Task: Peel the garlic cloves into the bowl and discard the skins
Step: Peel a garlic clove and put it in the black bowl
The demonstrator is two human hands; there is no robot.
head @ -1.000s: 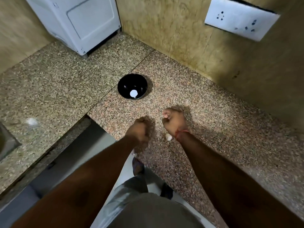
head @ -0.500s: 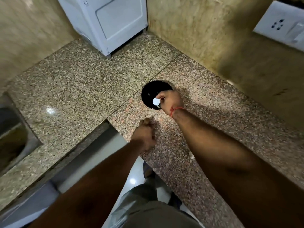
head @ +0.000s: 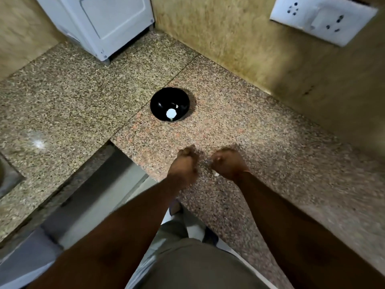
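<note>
A black bowl [head: 164,101] stands on the granite counter [head: 260,147] and holds one white peeled garlic clove [head: 171,113] plus a small pale bit [head: 176,106]. Nearer me, both hands rest on the counter side by side, a short gap between them. My left hand [head: 183,167] is curled into a fist, back up, and its inside is hidden. My right hand [head: 228,165] is also curled, knuckles toward the bowl, with nothing visible in it. A small white garlic piece [head: 216,174] lies on the counter at the right hand's heel.
A white appliance [head: 108,24] stands in the far corner. A wall socket plate [head: 320,19] is at the upper right. A steel sink edge [head: 8,178] shows at the left. The counter's front edge drops off just left of my left hand.
My right hand has drawn back from the bowl to the counter beside my left hand. A small pale bit now lies in the bowl. The left hand has stayed put.
</note>
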